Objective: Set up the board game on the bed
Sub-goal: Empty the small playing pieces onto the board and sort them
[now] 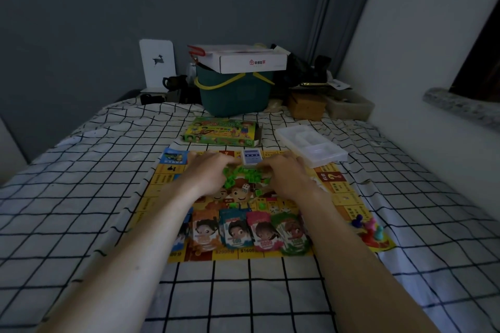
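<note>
The game board (349, 197) lies flat on the checked bed (81, 197), in the middle of the frame, with its long axis from left to right. On its centre there is a loose heap of small green houses (238, 177), and just above it, toward the upper edge of the board, stands a card deck (251, 159). A white die (245, 188) lies at the lower edge of the heap.

Your left hand (208, 173) and right hand (286, 174) lie on the two sides of this heap, at about the same height in the frame, so both are equally near to it. The heap is between them, to the right of the left grip and to the left of the right grip. The fingers point inward and touch the green pieces. They look loosely curved, but the picture is blurred there and I cannot tell if either grip is pinching a piece or only pushing.

I judge that you are gathering the houses together; the coming move needs both hands to close toward each other along the long axis of the board.

Lower in the frame, a row of paper money stacks (251, 232) lies along the near edge, and coloured pawns (369, 227) stand at the lower right corner. Above the board lie the game box (221, 131) and a clear plastic tray (311, 146).
</note>
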